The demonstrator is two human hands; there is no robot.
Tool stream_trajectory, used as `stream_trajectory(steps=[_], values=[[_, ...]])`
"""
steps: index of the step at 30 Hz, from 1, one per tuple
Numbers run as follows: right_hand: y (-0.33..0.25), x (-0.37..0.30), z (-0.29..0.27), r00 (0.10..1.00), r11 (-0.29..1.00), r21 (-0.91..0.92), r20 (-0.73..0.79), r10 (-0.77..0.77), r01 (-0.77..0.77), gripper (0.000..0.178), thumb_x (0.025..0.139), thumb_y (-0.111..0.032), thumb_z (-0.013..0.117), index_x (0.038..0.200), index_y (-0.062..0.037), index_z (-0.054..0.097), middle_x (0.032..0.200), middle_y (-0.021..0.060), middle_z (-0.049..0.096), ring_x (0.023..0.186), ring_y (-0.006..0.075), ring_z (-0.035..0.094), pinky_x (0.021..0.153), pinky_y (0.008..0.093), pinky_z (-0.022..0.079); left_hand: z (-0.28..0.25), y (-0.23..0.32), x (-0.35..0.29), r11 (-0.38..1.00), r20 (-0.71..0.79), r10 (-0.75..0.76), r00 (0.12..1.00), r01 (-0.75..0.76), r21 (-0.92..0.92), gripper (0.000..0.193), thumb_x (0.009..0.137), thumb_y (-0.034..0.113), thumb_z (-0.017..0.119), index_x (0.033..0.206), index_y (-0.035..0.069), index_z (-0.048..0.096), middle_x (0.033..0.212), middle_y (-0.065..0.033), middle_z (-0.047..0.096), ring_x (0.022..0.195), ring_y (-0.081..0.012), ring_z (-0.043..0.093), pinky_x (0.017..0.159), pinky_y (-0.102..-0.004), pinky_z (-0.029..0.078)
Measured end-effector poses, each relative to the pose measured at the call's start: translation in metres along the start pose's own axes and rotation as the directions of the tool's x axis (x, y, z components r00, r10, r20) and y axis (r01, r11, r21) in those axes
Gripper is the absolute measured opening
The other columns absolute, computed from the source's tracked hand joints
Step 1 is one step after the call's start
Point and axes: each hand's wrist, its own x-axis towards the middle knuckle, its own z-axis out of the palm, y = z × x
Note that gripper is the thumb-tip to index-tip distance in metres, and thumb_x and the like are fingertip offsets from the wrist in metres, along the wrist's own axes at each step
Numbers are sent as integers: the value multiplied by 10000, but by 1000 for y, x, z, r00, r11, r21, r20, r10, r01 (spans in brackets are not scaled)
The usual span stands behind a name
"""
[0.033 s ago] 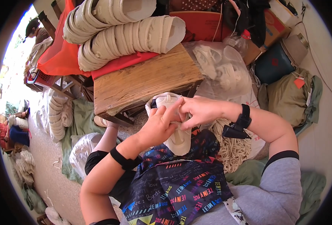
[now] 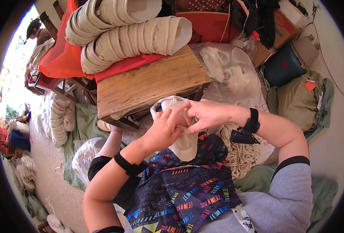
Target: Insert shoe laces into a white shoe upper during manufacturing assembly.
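Observation:
A cream shoe upper (image 2: 184, 149) lies in my lap, its toe end toward me and its heel end against the wooden bench. My left hand (image 2: 165, 126) grips the upper from the left, with its index finger stretched across to the other hand. From the right, my right hand (image 2: 205, 115) meets it over the middle of the upper, thumb and forefinger pinched together. Whatever thin thing lies in that pinch is hidden by the fingers. Just right of my lap rests a heap of cream shoelaces (image 2: 242, 155).
Two nested stacks of cream uppers (image 2: 137, 40) lie on the wooden bench (image 2: 152, 79) over red cloth. A clear plastic bag of uppers (image 2: 234, 73) is beside it. To the right sit a dark teal container (image 2: 284, 66) and a green sack (image 2: 298, 101). A person (image 2: 38, 33) is far left.

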Motion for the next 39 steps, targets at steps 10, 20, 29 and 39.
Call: stream_trajectory(steps=[10, 20, 29, 39], values=[[-16, -1, 6, 998, 998, -64, -53, 16, -19, 287, 703, -321, 793, 809, -92, 655, 979, 115, 615, 901, 285, 628, 804, 411, 483, -1, 9, -1, 985, -31, 60, 998, -54, 167, 640, 883, 61, 560, 1452, 34, 267, 903, -10, 668, 1014, -255, 565, 864, -424, 337], [-2, -6, 35, 932, 960, -201, -266, -245, 195, 238, 767, -237, 760, 841, -79, 597, 965, 80, 537, 912, 272, 556, 805, 415, 420, 21, -3, 3, 969, -71, -239, 968, 243, 50, 536, 882, 73, 546, 1386, 32, 370, 1385, -115, 503, 1219, -305, 515, 976, -523, 333], [0, -13, 39, 870, 917, -311, -343, -353, 249, 277, 738, -220, 769, 848, -67, 566, 943, 84, 511, 880, 273, 546, 760, 392, 425, -2, 14, 30, 860, 86, -505, 859, 510, -34, 740, 768, 195, 708, 1393, -11, 370, 918, -75, 735, 1028, -285, 640, 916, -464, 355], [-12, -23, 47, 850, 917, -371, -428, -308, 145, 343, 735, -192, 767, 915, -24, 527, 1002, 124, 527, 880, 288, 576, 743, 388, 443, 0, -1, 19, 842, 49, -485, 873, 481, -244, 570, 739, 259, 782, 1161, 26, 478, 809, 3, 739, 877, -190, 676, 889, -428, 346]])
